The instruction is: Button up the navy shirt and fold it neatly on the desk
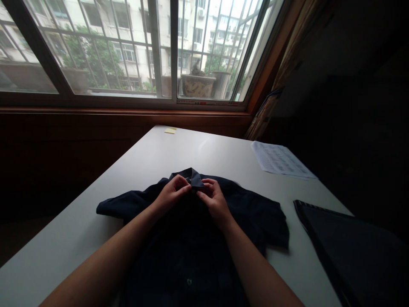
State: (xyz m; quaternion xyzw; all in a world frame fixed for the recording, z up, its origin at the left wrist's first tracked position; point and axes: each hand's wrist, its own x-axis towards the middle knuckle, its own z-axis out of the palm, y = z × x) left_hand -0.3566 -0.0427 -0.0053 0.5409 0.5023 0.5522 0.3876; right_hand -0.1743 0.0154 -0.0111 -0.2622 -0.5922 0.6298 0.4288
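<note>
A dark navy short-sleeved shirt lies front up on the white table, sleeves spread to both sides. Its collar points toward the window. My left hand pinches the left side of the collar opening, thumb and fingers together. On the other side, my right hand has its thumb and fingers closed on the right collar point. Both sets of fingertips are close together at the neck. A small button shows lower on the shirt front. Whether a button is between my fingers cannot be made out.
Printed sheets lie at the table's right edge, and a dark flat folded item rests nearer on the right. A yellow sticky note is at the far left corner. Beyond the table is a barred window with a curtain beside it.
</note>
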